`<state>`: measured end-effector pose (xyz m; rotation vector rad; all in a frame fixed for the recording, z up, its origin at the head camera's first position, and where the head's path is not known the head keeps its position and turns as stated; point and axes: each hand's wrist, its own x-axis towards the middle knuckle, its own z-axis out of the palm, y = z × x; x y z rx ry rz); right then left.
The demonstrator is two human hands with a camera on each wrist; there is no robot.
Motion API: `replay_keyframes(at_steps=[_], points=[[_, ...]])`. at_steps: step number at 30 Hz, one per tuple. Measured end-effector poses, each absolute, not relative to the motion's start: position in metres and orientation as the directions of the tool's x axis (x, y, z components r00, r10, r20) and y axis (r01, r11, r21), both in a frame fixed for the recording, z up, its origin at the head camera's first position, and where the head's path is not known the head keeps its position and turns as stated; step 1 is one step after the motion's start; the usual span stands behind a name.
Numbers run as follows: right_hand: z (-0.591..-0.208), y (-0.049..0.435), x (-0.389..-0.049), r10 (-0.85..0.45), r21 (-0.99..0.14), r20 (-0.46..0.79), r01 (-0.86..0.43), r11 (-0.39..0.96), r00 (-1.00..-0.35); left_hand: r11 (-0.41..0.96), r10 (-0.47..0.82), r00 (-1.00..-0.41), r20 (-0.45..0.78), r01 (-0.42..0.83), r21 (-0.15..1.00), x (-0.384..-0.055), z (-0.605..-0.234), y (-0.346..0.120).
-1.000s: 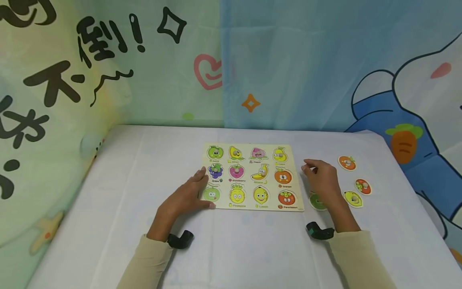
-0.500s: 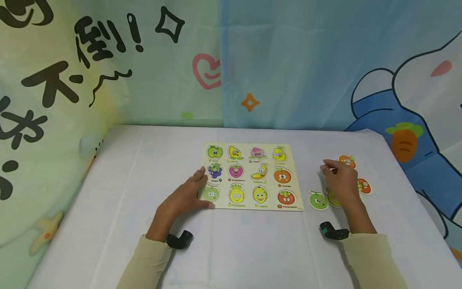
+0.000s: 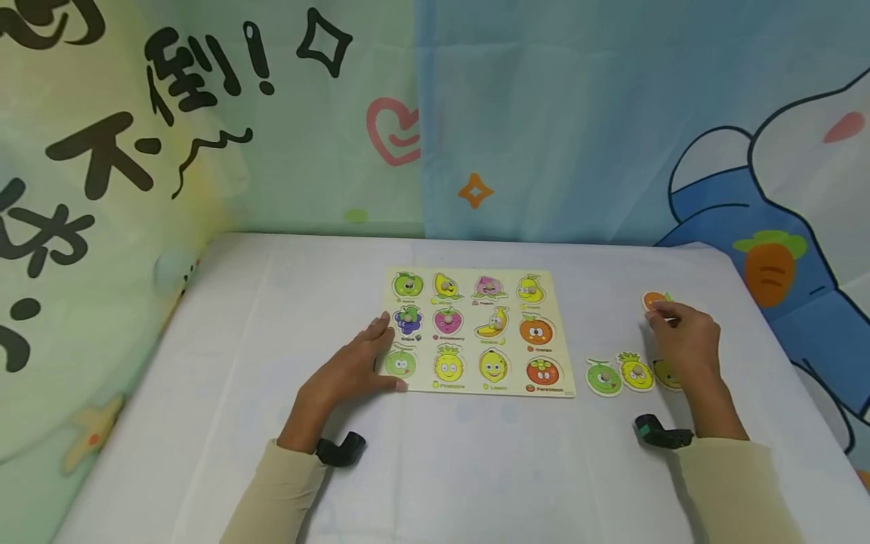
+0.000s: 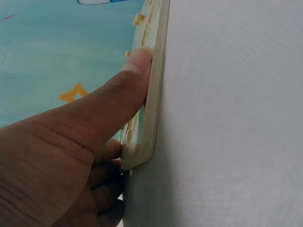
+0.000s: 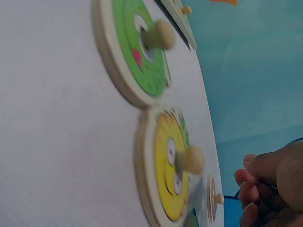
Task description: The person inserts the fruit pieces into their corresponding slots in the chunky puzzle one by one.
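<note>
A pale wooden fruit puzzle board (image 3: 476, 387) lies flat on the table with rows of fruit pictures. My left hand (image 3: 358, 361) grips its near left corner. In the left wrist view the thumb (image 4: 138, 61) lies on the top edge and the other fingers bend beside the side edge. My right hand (image 3: 688, 340) hovers over the loose knobbed pieces, fingers loosely curled, its fingertips overlapping the orange piece (image 3: 654, 298) in the head view. The right wrist view shows nothing between those fingers. The hand partly covers the lemon piece (image 3: 665, 373) and hides the persimmon piece.
A green round fruit piece (image 3: 603, 378) and a pineapple piece (image 3: 636, 372) lie side by side right of the board. White cloth covers the table (image 3: 476, 468). Printed curtains (image 3: 544, 113) rise behind and to the left. Each wrist carries a small black camera (image 3: 341, 450).
My right hand has moved right, from beside the board across the loose pieces to the orange one. The green and pineapple pieces are now uncovered. The left hand has stayed at the board.
</note>
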<state>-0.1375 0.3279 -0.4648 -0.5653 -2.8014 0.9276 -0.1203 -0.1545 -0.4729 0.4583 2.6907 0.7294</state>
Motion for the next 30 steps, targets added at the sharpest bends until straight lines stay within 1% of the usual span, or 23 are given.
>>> replay_keyframes(at_steps=[5,9,13,16,20,26,30], points=[[-0.469,0.347,-0.142,0.479,-0.620,-0.020,0.387,0.683,-0.878,0.823,0.378,-0.900,-0.215,0.220,0.524,-0.120,-0.473,-0.156],[-0.474,0.364,-0.142,0.553,-0.641,-0.100,0.479,0.600,-0.827,0.820,0.383,-0.899,-0.212,0.225,0.526,-0.121,-0.473,-0.158],[-0.477,0.370,-0.142,0.582,-0.641,-0.167,0.536,0.549,-0.796,0.824,0.378,-0.901,-0.211,0.224,0.520,-0.120,-0.472,-0.160],[-0.477,0.372,-0.144,0.593,-0.639,-0.186,0.555,0.533,-0.784,0.824,0.378,-0.903,-0.204,0.228,0.518,-0.120,-0.472,-0.162],[-0.479,0.373,-0.149,0.591,-0.641,-0.204,0.563,0.521,-0.780,0.821,0.382,-0.903,-0.197,0.233,0.522,-0.120,-0.472,-0.163],[-0.483,0.374,-0.162,0.560,-0.635,-0.180,0.530,0.561,-0.809,0.816,0.378,-0.905,-0.195,0.226,0.532,-0.121,-0.471,-0.160],[-0.481,0.372,-0.172,0.529,-0.629,-0.213,0.529,0.569,-0.821,0.816,0.382,-0.900,-0.208,0.223,0.534,-0.122,-0.473,-0.157]])
